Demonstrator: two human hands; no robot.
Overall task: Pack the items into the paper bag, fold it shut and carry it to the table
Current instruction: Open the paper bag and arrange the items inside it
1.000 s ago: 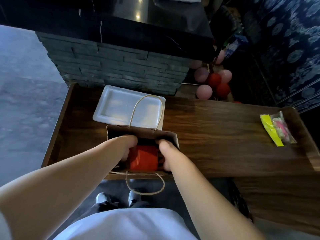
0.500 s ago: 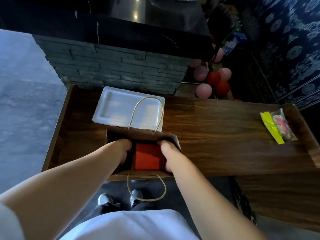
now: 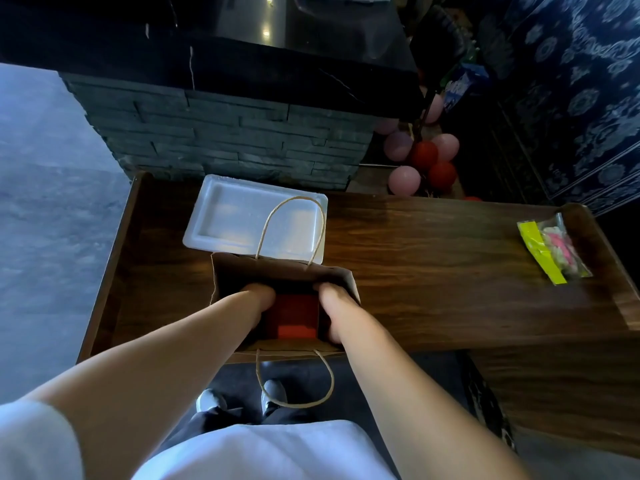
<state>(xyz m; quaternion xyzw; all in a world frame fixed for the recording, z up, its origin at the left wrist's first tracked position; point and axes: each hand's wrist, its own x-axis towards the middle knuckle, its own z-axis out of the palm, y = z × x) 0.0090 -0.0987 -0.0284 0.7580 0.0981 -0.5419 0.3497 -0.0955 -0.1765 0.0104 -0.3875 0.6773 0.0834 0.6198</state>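
A brown paper bag (image 3: 277,268) with twine handles stands open at the near edge of the wooden counter (image 3: 433,271). Deep inside it sits a red box (image 3: 293,320). Both my hands are down in the bag: my left hand (image 3: 258,299) presses the box's left side and my right hand (image 3: 334,306) its right side. My fingertips are hidden below the bag's rim. A white foam tray (image 3: 242,220) lies just behind the bag. A clear packet with a yellow strip and pink contents (image 3: 552,249) lies at the counter's far right.
A dark stone-faced counter (image 3: 225,133) rises behind the wooden one. Pink and red balloons (image 3: 422,157) sit on the floor at the back right. The near bag handle (image 3: 294,382) hangs over the counter's front edge above my shoes.
The red box has sunk deeper into the bag between my hands, and both hands have gone lower with it.
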